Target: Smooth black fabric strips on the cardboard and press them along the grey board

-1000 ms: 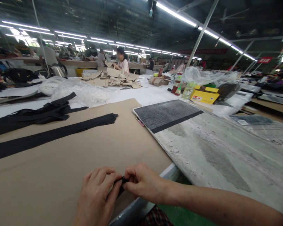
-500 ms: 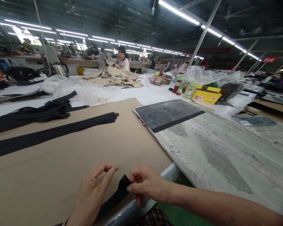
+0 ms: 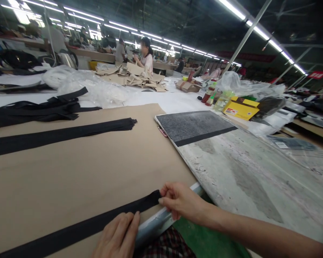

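Observation:
A long black fabric strip (image 3: 78,227) runs along the near edge of the brown board (image 3: 78,172). Its right end is pinched between the thumb and fingers of my right hand (image 3: 181,200), close to the board's near corner. My left hand (image 3: 120,234) lies with fingers stretched out at the strip's near edge, holding nothing. Farther back on the same board rests a flat stack of black strips (image 3: 61,134). A looser, tangled pile of black strips (image 3: 34,113) is behind that.
On the right, a grey worn board (image 3: 220,172) bears a dark textured panel (image 3: 191,125). Behind stand a yellow box (image 3: 240,108), bottles (image 3: 210,98), crumpled clear plastic (image 3: 83,86) and brown cut pieces (image 3: 134,75). A person (image 3: 146,59) works across the table.
My left hand has come down from the air onto the board beside the strip. My right hand has drawn the strip's end rightward, and the strip now lies straighter.

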{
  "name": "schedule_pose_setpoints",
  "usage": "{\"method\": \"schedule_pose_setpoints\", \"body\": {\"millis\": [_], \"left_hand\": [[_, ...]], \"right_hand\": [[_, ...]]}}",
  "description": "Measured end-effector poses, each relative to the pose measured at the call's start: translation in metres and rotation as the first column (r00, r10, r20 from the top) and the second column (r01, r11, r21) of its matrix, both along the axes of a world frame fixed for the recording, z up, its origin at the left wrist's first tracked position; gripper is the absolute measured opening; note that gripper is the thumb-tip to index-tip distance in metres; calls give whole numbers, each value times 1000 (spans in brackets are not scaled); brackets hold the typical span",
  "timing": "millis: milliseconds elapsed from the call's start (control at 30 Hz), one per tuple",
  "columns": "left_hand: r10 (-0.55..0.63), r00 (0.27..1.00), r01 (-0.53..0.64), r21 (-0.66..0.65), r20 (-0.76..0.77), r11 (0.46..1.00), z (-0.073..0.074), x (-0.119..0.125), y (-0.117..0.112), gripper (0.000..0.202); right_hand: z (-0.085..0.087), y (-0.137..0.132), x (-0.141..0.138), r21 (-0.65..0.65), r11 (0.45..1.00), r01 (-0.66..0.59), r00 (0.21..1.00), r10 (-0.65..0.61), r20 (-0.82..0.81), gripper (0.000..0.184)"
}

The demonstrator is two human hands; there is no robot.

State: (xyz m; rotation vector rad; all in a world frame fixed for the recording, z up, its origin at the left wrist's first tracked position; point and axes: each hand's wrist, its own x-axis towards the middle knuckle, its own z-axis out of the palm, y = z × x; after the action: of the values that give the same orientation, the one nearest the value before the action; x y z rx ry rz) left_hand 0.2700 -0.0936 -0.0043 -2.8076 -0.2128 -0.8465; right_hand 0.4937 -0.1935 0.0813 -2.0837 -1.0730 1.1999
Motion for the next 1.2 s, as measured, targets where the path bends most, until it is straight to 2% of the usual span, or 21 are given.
{"method": "schedule_pose_setpoints", "body": {"millis": [33,67,133,233,367,433,533,600,667,767,867,933,1067,1133,1200], "left_hand": [[3,1000,-3,-4,0,1000,1,0,0,35],[13,1000,-13,-8,1,1000,2,0,0,34],[34,999,-34,-19,1,999,4,1,-1,35],[29,1000,-29,-6,2,1000,6,3,-3,36],[37,999,-38,32,19,999,8,6,-5,33],[40,999,-42,50,27,998,8,7,-5,31],[53,998,-54,48,25,997,8,7,-5,32],[57,998,-58,44,21,997,8,7,-5,33],[47,999,-48,53,23,997,8,8,-4,32],[44,999,-46,58,23,997,8,8,-3,32],[44,999,-45,30,21,999,9,8,-4,32],[47,998,-47,17,34,999,9,8,-4,32],[50,998,-52,59,47,997,10,9,-4,32],[48,997,-52,72,57,996,10,9,-4,32],[38,996,-43,56,76,998,10,9,-5,31]], "right_hand": [[5,0,3,72,996,-61,979,46,196,12],[10,1,5,146,978,-150,926,87,368,14],[17,6,5,231,898,-374,797,183,575,21],[19,21,1,193,738,-646,629,373,682,24],[6,41,0,62,552,-832,392,504,769,16],[-1,46,3,29,499,-866,310,491,814,15],[-10,49,6,17,443,-897,241,456,857,17],[-12,49,5,15,443,-896,236,448,862,16],[-13,49,1,29,519,-854,294,436,851,14],[-10,50,-5,90,673,-734,477,418,773,9],[-4,53,-5,135,744,-655,628,436,644,8],[0,56,-1,145,743,-653,666,473,576,13],[9,56,8,228,696,-681,707,542,455,23],[10,55,7,251,656,-712,680,552,483,20],[8,54,3,226,606,-763,609,556,565,22]]}}
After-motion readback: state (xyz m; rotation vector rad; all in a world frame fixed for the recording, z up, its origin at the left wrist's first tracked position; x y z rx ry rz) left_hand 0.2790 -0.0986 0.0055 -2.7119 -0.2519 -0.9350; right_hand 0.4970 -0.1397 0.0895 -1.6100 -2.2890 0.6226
